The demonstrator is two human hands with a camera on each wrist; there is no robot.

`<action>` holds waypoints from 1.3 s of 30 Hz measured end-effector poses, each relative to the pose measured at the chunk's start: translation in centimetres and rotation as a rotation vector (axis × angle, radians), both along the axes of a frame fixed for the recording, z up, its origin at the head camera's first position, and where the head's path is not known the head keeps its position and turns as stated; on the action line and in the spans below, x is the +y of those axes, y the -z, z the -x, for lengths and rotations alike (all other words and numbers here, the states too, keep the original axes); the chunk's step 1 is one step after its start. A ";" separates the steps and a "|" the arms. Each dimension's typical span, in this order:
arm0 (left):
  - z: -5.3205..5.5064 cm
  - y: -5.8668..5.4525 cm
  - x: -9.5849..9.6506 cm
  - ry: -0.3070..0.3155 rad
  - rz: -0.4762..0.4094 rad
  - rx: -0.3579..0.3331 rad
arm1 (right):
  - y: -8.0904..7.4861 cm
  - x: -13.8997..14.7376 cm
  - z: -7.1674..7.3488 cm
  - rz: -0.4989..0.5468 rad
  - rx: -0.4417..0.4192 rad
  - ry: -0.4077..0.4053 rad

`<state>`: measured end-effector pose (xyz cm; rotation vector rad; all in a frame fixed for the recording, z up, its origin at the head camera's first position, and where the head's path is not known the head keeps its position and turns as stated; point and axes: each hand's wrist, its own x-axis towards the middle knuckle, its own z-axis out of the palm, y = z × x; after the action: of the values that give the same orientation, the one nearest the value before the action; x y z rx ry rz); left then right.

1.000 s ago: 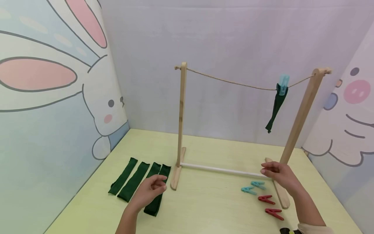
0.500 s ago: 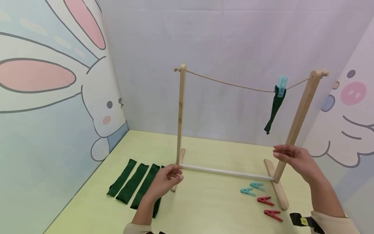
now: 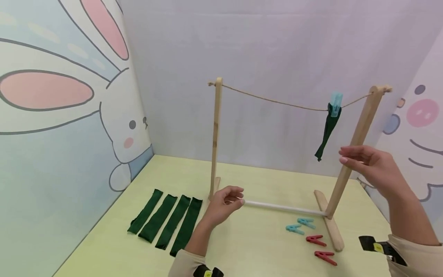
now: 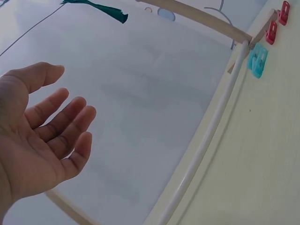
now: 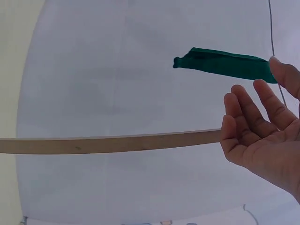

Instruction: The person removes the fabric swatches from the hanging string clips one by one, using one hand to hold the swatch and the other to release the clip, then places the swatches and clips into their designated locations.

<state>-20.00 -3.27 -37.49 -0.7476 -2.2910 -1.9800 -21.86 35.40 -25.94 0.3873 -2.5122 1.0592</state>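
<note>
My left hand [image 3: 225, 206] is raised in front of the rack's left foot, fingers loosely bent; the left wrist view shows its palm bare. Over on the right, my right hand [image 3: 372, 165] hangs in front of the wooden post [image 3: 356, 142], holding nothing, its fingers relaxed. A dark green cloth strip [image 3: 327, 132] dangles from the rope [image 3: 273, 100], pinned by a light blue clothespin [image 3: 335, 104] left of that post. In the right wrist view the hanging strip [image 5: 229, 64] shows just beyond the thumb and fingertips.
Several green cloth strips [image 3: 164, 217] lie side by side on the table at left. Two blue clothespins [image 3: 295, 229] and two red clothespins [image 3: 315, 240] lie near the rack's right foot [image 3: 333, 232]. A white bar [image 3: 283, 207] joins the feet low down.
Both hands have moved up and to the right, the left from over the cloth strips, the right from above the loose clothespins. The hanging strip stays on the rope.
</note>
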 end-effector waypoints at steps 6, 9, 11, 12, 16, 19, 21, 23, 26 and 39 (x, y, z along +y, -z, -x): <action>0.9 -0.2 2.8 0.043 -0.026 0.037 | -2.6 -0.2 0.2 0.009 0.107 0.005; 1.9 0.5 4.2 0.068 -0.027 0.048 | -3.8 -0.3 0.5 0.030 0.156 -0.011; 2.4 0.9 5.1 0.085 -0.017 0.044 | -4.4 -0.4 0.7 0.035 0.173 -0.013; 2.7 1.1 5.5 0.091 -0.004 0.042 | -4.8 -0.4 0.8 0.034 0.186 -0.016; 3.6 0.5 6.9 0.104 0.039 0.047 | -6.1 -0.6 1.4 0.038 0.237 -0.013; 4.3 -0.2 8.0 0.098 0.071 0.065 | -7.1 -0.7 1.8 0.042 0.272 -0.024; 4.7 -0.8 8.8 0.092 0.087 0.083 | -7.7 -0.7 2.0 0.051 0.285 -0.043; 5.1 -1.2 9.6 0.090 0.090 0.093 | -8.2 -0.8 2.2 0.062 0.292 -0.059; 5.5 -1.9 10.9 0.091 0.083 0.100 | -8.9 -0.9 2.3 0.086 0.291 -0.068; 6.8 -3.2 16.3 0.048 -0.054 0.047 | -10.5 -2.0 2.3 0.082 0.277 -0.066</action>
<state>-26.76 13.06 -34.32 -0.8433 -2.2048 -2.0124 -24.20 33.42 -15.48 0.5560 -2.2185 1.0497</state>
